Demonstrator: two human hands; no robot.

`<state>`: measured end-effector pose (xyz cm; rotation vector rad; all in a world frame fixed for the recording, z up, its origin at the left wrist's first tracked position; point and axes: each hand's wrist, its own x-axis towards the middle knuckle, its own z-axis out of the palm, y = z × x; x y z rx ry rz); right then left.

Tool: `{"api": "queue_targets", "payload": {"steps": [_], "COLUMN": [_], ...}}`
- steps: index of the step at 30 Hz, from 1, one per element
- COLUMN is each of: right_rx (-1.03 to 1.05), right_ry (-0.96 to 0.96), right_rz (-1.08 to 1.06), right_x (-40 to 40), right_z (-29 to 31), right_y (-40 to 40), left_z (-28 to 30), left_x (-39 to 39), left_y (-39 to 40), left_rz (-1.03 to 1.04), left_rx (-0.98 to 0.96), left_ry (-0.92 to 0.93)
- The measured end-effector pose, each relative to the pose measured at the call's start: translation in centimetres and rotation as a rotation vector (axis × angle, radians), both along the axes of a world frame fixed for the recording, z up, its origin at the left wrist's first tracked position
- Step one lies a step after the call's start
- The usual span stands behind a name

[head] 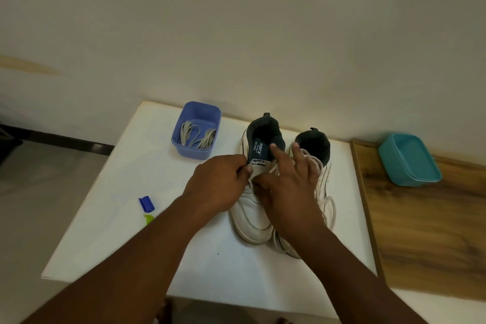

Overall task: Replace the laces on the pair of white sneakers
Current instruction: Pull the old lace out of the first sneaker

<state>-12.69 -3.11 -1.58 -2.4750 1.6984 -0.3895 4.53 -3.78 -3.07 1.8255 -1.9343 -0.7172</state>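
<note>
I am pinching the tongue of the left sneaker point(252, 208) with my left hand point(221, 181) on the white table point(118, 218); my right hand point(286, 187) is working its lace, two fingers extended. Pulling hard could drag the shoe into the right sneaker point(319, 166).

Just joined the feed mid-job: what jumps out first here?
Two hands working at the near sneaker's tongue on the white table: the left hand pinches the tongue edge, and the right hand lies over the laces of the pair of white sneakers. Behind them on the left, a blue tub holds grey laces; an empty teal tub sits far right.
</note>
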Motion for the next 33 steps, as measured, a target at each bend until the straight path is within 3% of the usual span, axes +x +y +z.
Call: {"api": "queue_targets", "payload": {"steps": [4, 10, 13, 17, 22, 28, 33], "right_rx": [-0.039, -0.167, -0.121, -0.01, -0.069, -0.204, -0.042], "right_ry": [0.037, -0.013, -0.073, 0.02, 0.067, 0.054, 0.022], "right_rz": [-0.037, -0.363, -0.224, 0.019, -0.028, -0.296, -0.009], "right_x": [-1.1, -4.9, -3.1, -0.1, -1.0, -3.8, -1.1], "right_z": [0.4, 3.6, 2.8, 0.5, 0.6, 1.8, 0.5], "right_y": [-0.5, -1.6, -1.0, 0.0, -0.7, -1.4, -0.6], "left_z": [0.3, 0.4, 0.3, 0.0, 0.1, 0.1, -0.1], "left_x": [-0.1, -0.1, 0.0, 0.0, -0.1, -0.2, -0.2], "left_y": [0.0, 0.2, 0.2, 0.0, -0.1, 0.2, 0.1], "left_rz": [-0.01, -0.003, -0.004, -0.001, -0.004, -0.007, 0.006], "left_rx": [-0.004, -0.009, -0.013, 0.001, 0.0, -0.01, -0.003], "left_ry": [-0.017, -0.02, 0.0, 0.005, -0.006, -0.003, 0.021]}}
